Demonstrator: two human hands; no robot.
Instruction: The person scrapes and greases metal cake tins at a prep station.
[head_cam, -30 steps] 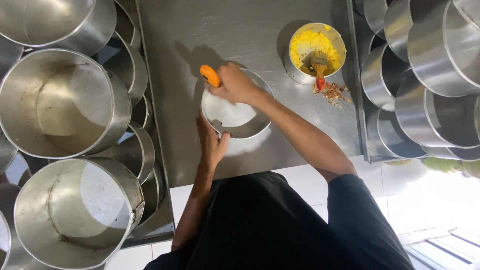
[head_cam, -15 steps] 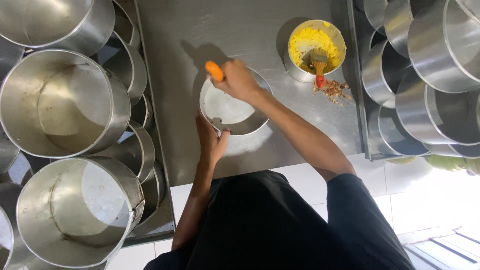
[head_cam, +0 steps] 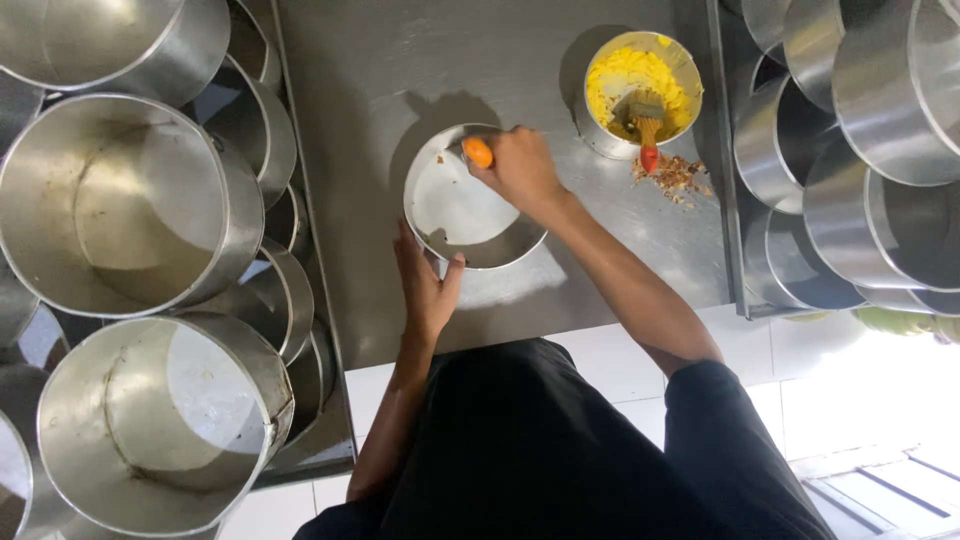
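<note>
On the steel counter, round pan (head_cam: 455, 205) with white lining, bowl (head_cam: 600, 135) of yellow paste.

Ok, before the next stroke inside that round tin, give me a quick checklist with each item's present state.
1. Left hand steadies the round tin at its near rim: ok.
2. Right hand has its grip closed on the orange-handled tool: ok.
3. Tool's working end against the tin's inner wall: cannot tell, the hand hides it.
4. Tin sits flat on the steel counter: ok.
5. Bowl of yellow paste stands apart from the tin, with a brush resting in it: ok.
6. Counter free of mess: not ok, brown crumbs lie beside the bowl.
</note>
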